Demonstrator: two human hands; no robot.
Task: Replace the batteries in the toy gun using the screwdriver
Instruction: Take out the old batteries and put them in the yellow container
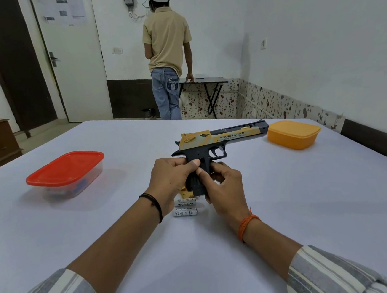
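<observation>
The toy gun (220,141) is held upright just above centre of the frame, its long axis running level from the hammer at centre out to the muzzle at the right, handle pointing down toward the surface (313,205). Both hands meet at that handle: the left hand (171,182) curls round its back edge, thumb laid across the side, while the right hand (223,188) pinches the front and lower part, fingers bent against the black plastic. Each grip is closed on the gun, neither open.

Directly beneath the handle, touching nothing but the surface, lie two white batteries (185,208) side by side, nearer the left hand (a yellow-and-black piece shows just above them, too hidden to name). I cannot see a screwdriver anywhere.

A red-lidded container (66,169) sits at the left, an orange container (293,133) just beyond the muzzle at the right. Neither blocks the reach down to the batteries.
</observation>
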